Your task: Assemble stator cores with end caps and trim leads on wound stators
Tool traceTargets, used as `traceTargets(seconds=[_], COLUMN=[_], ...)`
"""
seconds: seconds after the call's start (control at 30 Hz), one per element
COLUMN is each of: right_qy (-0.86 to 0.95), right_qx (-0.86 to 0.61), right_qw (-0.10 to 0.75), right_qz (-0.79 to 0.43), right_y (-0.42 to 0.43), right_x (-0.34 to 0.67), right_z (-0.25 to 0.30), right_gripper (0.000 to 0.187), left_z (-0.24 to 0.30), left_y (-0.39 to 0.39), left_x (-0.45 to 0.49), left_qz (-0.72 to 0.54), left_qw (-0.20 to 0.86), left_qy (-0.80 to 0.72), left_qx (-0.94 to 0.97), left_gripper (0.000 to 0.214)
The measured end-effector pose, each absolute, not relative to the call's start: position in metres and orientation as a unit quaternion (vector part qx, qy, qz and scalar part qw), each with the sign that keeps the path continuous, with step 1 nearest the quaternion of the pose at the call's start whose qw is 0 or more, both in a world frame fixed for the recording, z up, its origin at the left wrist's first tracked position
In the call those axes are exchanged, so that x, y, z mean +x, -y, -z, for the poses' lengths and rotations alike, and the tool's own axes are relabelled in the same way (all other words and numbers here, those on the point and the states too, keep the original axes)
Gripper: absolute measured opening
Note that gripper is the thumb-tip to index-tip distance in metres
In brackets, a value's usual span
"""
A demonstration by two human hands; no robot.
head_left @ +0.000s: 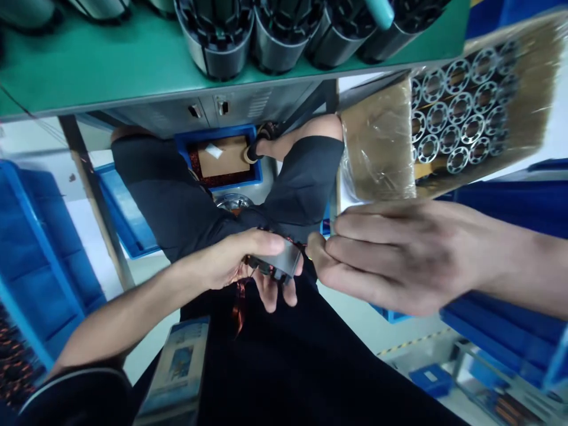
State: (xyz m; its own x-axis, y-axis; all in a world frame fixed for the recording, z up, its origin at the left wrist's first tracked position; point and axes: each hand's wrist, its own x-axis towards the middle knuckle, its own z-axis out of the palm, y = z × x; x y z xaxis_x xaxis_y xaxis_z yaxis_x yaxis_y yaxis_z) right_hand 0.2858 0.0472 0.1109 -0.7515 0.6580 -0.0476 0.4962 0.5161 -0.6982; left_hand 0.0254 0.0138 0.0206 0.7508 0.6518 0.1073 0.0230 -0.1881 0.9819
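Note:
Above my lap, my left hand [248,254] is wrapped round a grey metal motor stator [284,259], thumb on its smooth outer wall. Dark slotted parts show along the stator's lower edge. A bundle of loose copper wire [238,307] hangs below my left palm. Just right of the stator, my right hand [390,254] is closed with thumb and forefinger pinched together. A thin reddish wire runs from the stator towards those fingertips; its end is hidden in them. The right hand is somewhat blurred.
Several larger stators [217,50] stand along the green bench [110,65] ahead. At right, a plastic-lined cardboard box [377,142] holds several ring-shaped cores [461,106]. A blue bin [215,130] lies on the floor between my feet. Blue crates [44,254] flank me.

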Motion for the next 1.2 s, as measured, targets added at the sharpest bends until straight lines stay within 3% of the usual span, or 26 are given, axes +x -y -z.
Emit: traceTargets(seconds=[0.07, 0.1, 0.17, 0.23, 0.33, 0.43, 0.53, 0.6, 0.7, 0.77, 0.9, 1.03, 1.2], right_qy=[0.895, 0.896, 0.859, 0.774, 0.549, 0.439, 0.650, 0.803, 0.934, 0.958, 0.929, 0.877, 0.831], right_qx=[-0.300, -0.312, -0.379, -0.406, -0.333, -0.299, -0.327, -0.316, -0.227, -0.176, -0.290, -0.444, -0.545], right_qw=[0.089, 0.090, 0.106, 0.069, -0.034, -0.032, 0.048, 0.091, 0.163, 0.204, 0.216, 0.182, 0.101], right_qz=[-0.319, -0.301, -0.328, -0.481, -0.765, -0.847, -0.685, -0.497, -0.223, -0.100, -0.084, 0.002, 0.057], right_y=[-0.055, -0.059, -0.064, -0.066, -0.056, -0.039, -0.031, -0.034, -0.041, -0.046, -0.072, -0.136, -0.223], right_x=[0.300, 0.307, 0.317, 0.318, 0.302, 0.283, 0.273, 0.271, 0.274, 0.280, 0.299, 0.308, 0.305], right_z=[-0.117, -0.120, -0.124, -0.122, -0.103, -0.083, -0.080, -0.087, -0.099, -0.105, -0.114, -0.114, -0.094], right_gripper=[0.038, 0.037, 0.052, 0.047, 0.027, 0.048, 0.045, 0.040, 0.043, 0.044, 0.042, 0.018, 0.037], left_z=[-0.022, -0.022, -0.022, -0.023, -0.029, -0.037, -0.038, -0.036, -0.029, -0.021, -0.002, 0.011, 0.027], left_y=[-0.015, -0.015, -0.017, -0.022, -0.030, -0.033, -0.031, -0.029, -0.027, -0.023, 0.002, 0.033, 0.047], left_x=[0.018, 0.013, 0.005, -0.001, -0.001, 0.003, 0.002, -0.004, -0.021, -0.039, -0.080, -0.098, -0.100], left_qz=[-0.256, -0.269, -0.320, -0.373, -0.394, -0.360, -0.316, -0.235, -0.089, -0.062, -0.153, -0.246, -0.241], left_qw=[0.619, 0.582, 0.428, 0.289, 0.218, 0.234, 0.312, 0.461, 0.753, 0.853, 0.854, 0.750, 0.665], left_qy=[-0.267, -0.295, -0.320, -0.281, -0.207, -0.162, -0.233, -0.307, -0.302, -0.274, -0.347, -0.523, -0.593], left_qx=[0.693, 0.708, 0.782, 0.836, 0.868, 0.888, 0.865, 0.799, 0.578, 0.441, 0.357, 0.322, 0.385], left_gripper=[0.024, 0.029, 0.040, 0.025, 0.024, 0.024, 0.024, 0.022, 0.053, 0.070, 0.081, 0.084, 0.066])
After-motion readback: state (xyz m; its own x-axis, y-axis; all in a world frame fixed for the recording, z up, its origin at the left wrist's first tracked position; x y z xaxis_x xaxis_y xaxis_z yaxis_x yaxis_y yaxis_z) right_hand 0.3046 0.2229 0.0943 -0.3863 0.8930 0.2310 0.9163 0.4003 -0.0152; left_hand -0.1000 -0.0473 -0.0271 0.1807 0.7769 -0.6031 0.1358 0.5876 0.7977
